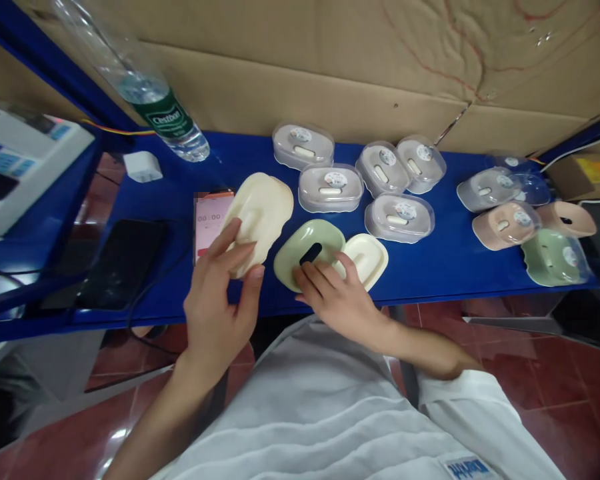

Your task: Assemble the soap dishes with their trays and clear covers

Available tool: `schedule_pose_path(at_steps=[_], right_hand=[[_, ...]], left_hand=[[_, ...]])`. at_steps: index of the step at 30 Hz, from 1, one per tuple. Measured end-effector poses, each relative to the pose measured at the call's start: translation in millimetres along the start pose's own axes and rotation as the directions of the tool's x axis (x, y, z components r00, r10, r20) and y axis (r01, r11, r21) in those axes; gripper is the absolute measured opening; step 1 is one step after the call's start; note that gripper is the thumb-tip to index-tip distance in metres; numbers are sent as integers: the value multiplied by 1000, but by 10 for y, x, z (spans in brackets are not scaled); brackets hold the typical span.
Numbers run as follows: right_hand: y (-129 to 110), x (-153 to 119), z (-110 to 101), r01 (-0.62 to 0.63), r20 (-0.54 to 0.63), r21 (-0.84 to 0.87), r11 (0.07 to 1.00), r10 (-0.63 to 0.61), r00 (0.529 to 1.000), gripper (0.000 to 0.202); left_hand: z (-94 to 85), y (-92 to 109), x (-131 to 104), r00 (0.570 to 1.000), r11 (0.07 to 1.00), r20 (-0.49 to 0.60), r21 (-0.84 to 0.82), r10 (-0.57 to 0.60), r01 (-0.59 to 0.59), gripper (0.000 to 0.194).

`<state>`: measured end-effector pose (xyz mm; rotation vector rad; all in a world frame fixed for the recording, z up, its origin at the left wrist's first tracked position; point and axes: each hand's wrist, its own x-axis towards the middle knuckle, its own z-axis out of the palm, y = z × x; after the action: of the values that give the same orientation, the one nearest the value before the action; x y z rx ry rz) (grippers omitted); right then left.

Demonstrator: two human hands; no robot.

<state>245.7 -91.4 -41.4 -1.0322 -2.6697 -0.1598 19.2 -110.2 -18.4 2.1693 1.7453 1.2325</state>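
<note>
My left hand [225,293] grips a cream soap dish piece [260,213] by its near edge, thumb and fingers on either side. The piece is tilted and raised above the table, with a peach-toned edge showing behind it. My right hand [337,293] has its fingers curled on the near right side of a green soap dish piece [300,235], which has a dark oval slot in its middle. Close beside it, partly under my right hand, lies a shallow white tray [375,260].
Several clear-lidded soap dishes [331,189] stand along the back of the blue table [445,260]. More, in peach and green [550,257], are at the right. On the left are a phone showing a timer [209,213], a black phone [123,263], a white charger [143,167] and a water bottle [167,120].
</note>
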Motion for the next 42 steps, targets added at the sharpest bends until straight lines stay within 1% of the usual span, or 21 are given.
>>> schedule_pose_path(at_steps=[3, 6, 8, 11, 13, 15, 18, 20, 22, 24, 25, 26, 27, 28, 30, 31, 33, 35, 37, 39, 42], right_hand=[[10, 78, 46, 42, -4, 27, 999, -42, 999, 43], [50, -42, 26, 70, -17, 47, 996, -69, 997, 50], [120, -203, -2, 39, -4, 58, 998, -39, 999, 49], [286, -438, -45, -63, -6, 73, 995, 63, 998, 48], [408, -522, -64, -110, -37, 96, 989, 114, 993, 48], [516, -534, -68, -126, -81, 127, 984, 137, 987, 44], [645, -464, -37, -152, -154, 162, 975, 177, 972, 32], [709, -403, -3, -196, -214, 169, 966, 230, 949, 28], [744, -354, 23, -235, -289, 175, 956, 278, 916, 25], [734, -319, 27, -240, -351, 188, 953, 293, 889, 24], [709, -306, 21, -226, -362, 196, 954, 284, 888, 24], [672, -294, 12, -201, -363, 204, 958, 265, 893, 24], [625, -283, 4, -165, -355, 212, 963, 233, 905, 23], [569, -272, -1, -123, -337, 218, 968, 193, 922, 22], [451, -247, 8, -30, -281, 226, 974, 95, 955, 19], [395, -232, 22, 16, -248, 228, 974, 43, 968, 20], [307, -200, 63, 89, -194, 234, 968, -44, 980, 24], [259, -166, 100, 134, -165, 241, 961, -95, 982, 27], [255, -136, 112, 155, -140, 244, 957, -123, 982, 32], [286, -116, 96, 153, -116, 240, 959, -128, 985, 34], [366, -114, 47, 94, -79, 228, 969, -78, 994, 35]], left_hand=[[15, -14, -22, 998, 1000, 50, 1, 23, -23, 32], [56, 1, -12, 989, 998, 136, 14, 56, -58, 29], [80, 15, 2, 983, 997, 168, 27, 73, -79, 30], [107, 13, 3, 983, 996, 170, 51, 69, -79, 32], [121, -1, -25, 984, 995, 169, 63, 62, -74, 33], [133, -14, -83, 983, 994, 175, 72, 63, -77, 34], [142, -11, -218, 979, 991, 192, 105, 64, -85, 33], [147, 3, -324, 974, 984, 214, 145, 68, -101, 33], [163, 14, -423, 958, 970, 263, 179, 111, -162, 31], [191, 14, -496, 919, 949, 340, 169, 197, -266, 31], [208, 8, -519, 899, 939, 367, 149, 238, -309, 32], [225, -1, -532, 888, 934, 375, 127, 267, -334, 35], [239, -14, -536, 889, 934, 362, 112, 280, -340, 39], [250, -30, -532, 902, 938, 330, 107, 279, -330, 45], [255, -69, -505, 935, 947, 236, 117, 266, -299, 57], [251, -91, -488, 944, 948, 199, 123, 265, -292, 60], [231, -137, -455, 942, 945, 193, 126, 274, -301, 59], [206, -180, -435, 927, 942, 243, 108, 286, -318, 54], [183, -214, -433, 917, 944, 280, 84, 284, -318, 49], [165, -238, -439, 919, 949, 279, 62, 280, -308, 46], [136, -257, -441, 919, 955, 275, 8, 282, -296, 44]])
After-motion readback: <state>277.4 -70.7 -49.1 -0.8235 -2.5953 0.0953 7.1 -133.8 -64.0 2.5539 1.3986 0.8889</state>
